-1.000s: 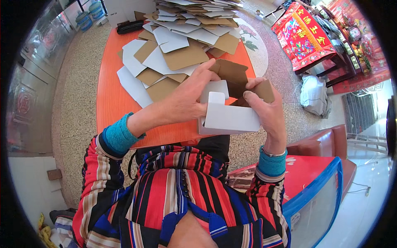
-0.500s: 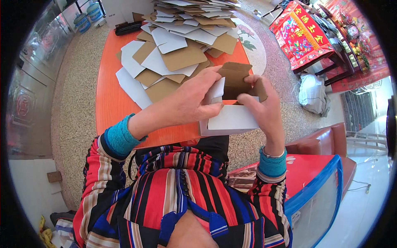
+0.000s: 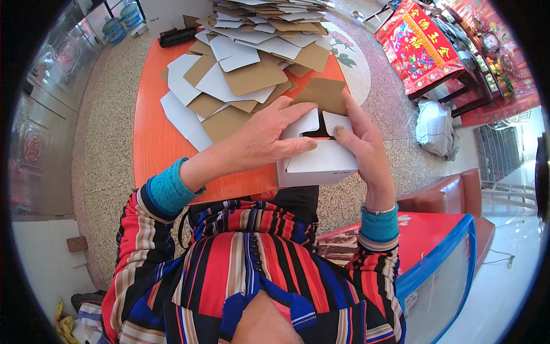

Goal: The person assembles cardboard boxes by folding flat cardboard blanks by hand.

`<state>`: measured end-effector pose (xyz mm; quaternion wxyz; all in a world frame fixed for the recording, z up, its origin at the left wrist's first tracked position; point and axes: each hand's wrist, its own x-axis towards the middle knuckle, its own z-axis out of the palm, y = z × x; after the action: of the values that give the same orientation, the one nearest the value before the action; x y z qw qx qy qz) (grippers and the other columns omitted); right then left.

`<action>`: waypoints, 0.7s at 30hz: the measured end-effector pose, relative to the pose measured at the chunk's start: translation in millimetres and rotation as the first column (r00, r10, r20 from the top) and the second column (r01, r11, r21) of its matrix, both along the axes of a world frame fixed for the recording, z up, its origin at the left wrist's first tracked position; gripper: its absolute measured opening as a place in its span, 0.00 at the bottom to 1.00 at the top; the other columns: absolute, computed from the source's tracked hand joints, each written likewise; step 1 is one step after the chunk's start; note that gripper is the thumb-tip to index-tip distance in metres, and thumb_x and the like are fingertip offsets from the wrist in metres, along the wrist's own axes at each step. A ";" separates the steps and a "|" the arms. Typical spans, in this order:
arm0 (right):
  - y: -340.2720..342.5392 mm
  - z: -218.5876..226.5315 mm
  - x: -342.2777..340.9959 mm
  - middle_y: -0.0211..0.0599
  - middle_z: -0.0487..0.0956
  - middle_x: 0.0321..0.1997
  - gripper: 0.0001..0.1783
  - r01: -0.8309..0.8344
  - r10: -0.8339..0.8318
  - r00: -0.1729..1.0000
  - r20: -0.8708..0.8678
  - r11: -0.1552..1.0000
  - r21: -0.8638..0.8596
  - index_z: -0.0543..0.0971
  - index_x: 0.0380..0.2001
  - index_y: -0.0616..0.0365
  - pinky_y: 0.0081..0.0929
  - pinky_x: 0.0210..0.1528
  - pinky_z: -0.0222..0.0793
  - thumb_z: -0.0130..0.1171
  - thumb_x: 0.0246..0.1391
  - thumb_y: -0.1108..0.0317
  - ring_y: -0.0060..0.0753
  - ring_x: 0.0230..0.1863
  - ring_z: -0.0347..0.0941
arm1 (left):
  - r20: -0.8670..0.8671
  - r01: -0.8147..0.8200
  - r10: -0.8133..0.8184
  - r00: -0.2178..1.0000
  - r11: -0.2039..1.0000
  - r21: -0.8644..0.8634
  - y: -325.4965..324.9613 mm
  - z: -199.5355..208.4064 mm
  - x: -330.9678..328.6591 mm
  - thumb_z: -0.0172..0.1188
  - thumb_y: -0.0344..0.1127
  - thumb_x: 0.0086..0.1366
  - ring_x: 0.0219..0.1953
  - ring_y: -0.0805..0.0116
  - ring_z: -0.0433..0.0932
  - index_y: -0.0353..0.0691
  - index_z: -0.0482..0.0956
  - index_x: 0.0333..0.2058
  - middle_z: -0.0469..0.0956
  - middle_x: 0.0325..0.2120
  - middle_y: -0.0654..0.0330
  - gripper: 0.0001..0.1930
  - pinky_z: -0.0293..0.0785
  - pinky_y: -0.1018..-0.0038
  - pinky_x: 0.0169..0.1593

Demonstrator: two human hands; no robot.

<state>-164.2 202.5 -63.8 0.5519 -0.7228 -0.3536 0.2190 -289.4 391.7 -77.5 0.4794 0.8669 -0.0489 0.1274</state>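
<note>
The box [image 3: 321, 156] is sitting between your hands, touching both, at the near edge of the table [image 3: 152, 135]. Your left hand [image 3: 274, 133] is holding its left end, thumb and fingers parted, the fingers lying along the left flap [image 3: 302, 122]. Your right hand [image 3: 366, 148] is gripping the right end, its thumb pressing on the right flap [image 3: 332, 120]. Beyond them the back flap [image 3: 322, 92] is standing open, and flat cartons [image 3: 252, 74] are lying piled.

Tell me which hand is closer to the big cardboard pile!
Left. The left hand is by the cardboard pile, at the left of the white box; the right hand is farther off, at the box's right.
</note>
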 end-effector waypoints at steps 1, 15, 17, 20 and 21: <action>-0.6 -2.0 1.2 0.49 0.71 0.60 0.33 0.021 -0.015 0.992 -0.122 0.999 0.048 0.64 0.63 0.64 0.26 0.60 0.60 0.52 0.52 0.78 0.36 0.59 0.67 | -0.031 0.005 -0.006 1.000 1.000 -0.019 -0.8 1.3 0.2 0.61 0.40 0.60 0.42 0.59 0.70 0.33 0.64 0.58 0.69 0.46 0.51 0.31 0.69 0.69 0.45; -0.6 -8.1 -3.4 0.45 0.73 0.58 0.31 0.036 -0.002 0.992 -0.128 0.965 0.260 0.69 0.59 0.63 0.24 0.56 0.64 0.50 0.48 0.83 0.33 0.54 0.70 | 0.248 -0.048 0.090 0.964 0.984 -0.171 -12.0 -19.6 6.1 0.65 0.39 0.58 0.44 0.62 0.70 0.37 0.64 0.60 0.69 0.48 0.52 0.33 0.68 0.72 0.47; -0.8 -7.8 -3.5 0.43 0.74 0.57 0.29 0.021 0.010 0.994 -0.105 0.955 0.297 0.71 0.57 0.63 0.24 0.56 0.64 0.49 0.48 0.84 0.33 0.54 0.69 | 0.251 -0.059 0.106 0.962 0.981 -0.187 -12.6 -20.0 6.4 0.66 0.38 0.57 0.44 0.62 0.70 0.38 0.65 0.60 0.69 0.48 0.53 0.33 0.68 0.72 0.47; -2.4 -15.6 3.9 0.42 0.73 0.58 0.28 -0.008 0.024 0.998 -0.063 0.968 0.250 0.73 0.55 0.63 0.23 0.56 0.63 0.49 0.47 0.83 0.33 0.54 0.69 | 0.199 -0.004 0.031 0.979 0.991 -0.133 -8.0 -18.0 5.0 0.65 0.35 0.58 0.46 0.63 0.70 0.37 0.67 0.59 0.70 0.49 0.55 0.30 0.67 0.72 0.50; -3.2 -18.4 6.5 0.42 0.73 0.58 0.27 -0.022 0.032 0.999 -0.041 0.974 0.226 0.74 0.54 0.62 0.23 0.56 0.63 0.49 0.46 0.83 0.33 0.54 0.69 | 0.173 0.024 -0.005 0.985 0.994 -0.107 -6.2 -16.6 4.3 0.64 0.34 0.58 0.47 0.64 0.69 0.37 0.68 0.58 0.70 0.50 0.56 0.29 0.66 0.72 0.51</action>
<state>-157.7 199.2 -82.2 0.6350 -0.6456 -0.3735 0.2012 -285.1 385.4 -94.1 0.5207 0.8249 -0.0897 0.2008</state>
